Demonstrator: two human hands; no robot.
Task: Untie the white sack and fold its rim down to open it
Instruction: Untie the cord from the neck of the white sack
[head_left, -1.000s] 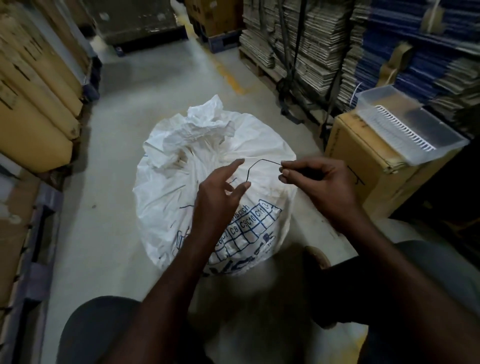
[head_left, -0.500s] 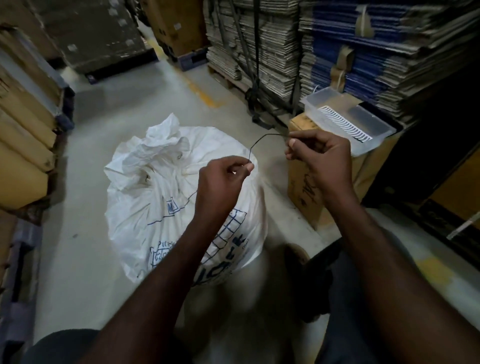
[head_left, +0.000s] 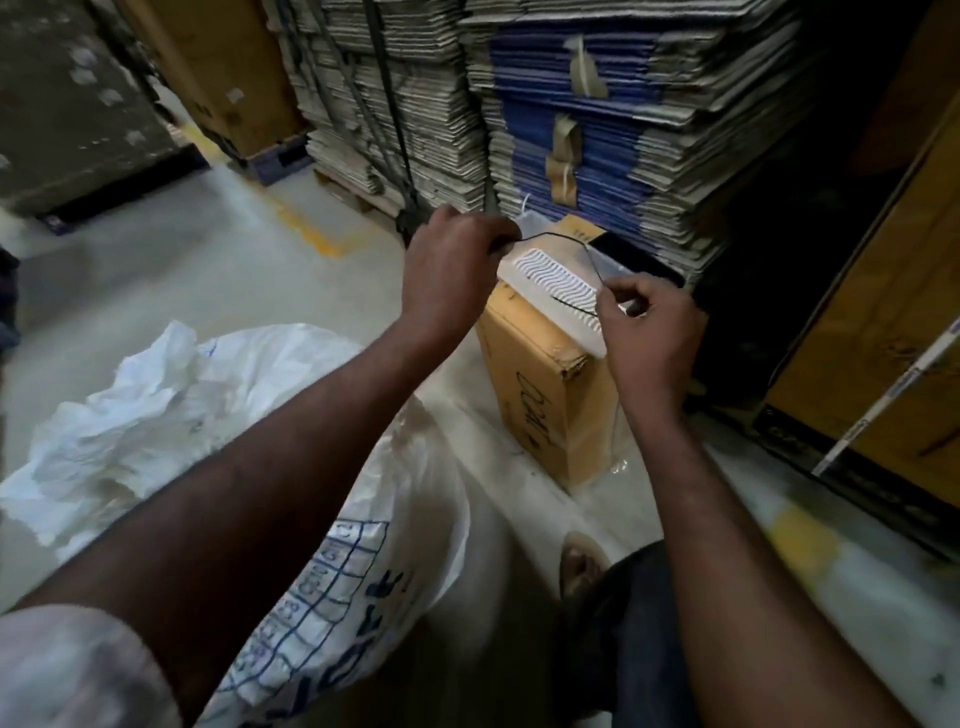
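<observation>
The white sack (head_left: 171, 415) with blue print stands on the floor at lower left, its crumpled neck loose and bunched on top. A thin black tie (head_left: 563, 244) is stretched between both hands, off the sack. My left hand (head_left: 452, 275) pinches one end, raised above and to the right of the sack. My right hand (head_left: 649, 338) pinches the other end over the clear plastic tray (head_left: 545, 275). My left forearm crosses over the sack's front.
A brown cardboard box (head_left: 545, 410) stands right of the sack with the tray on top. Stacks of flattened cartons (head_left: 597, 114) rise behind it. Large brown boards (head_left: 893, 338) lean at the right. My foot (head_left: 582, 566) rests beside the sack on grey floor.
Both hands moved right and away from the sack with the black tie held between them, now over the tray. The view swung right, so the sack sits lower left.
</observation>
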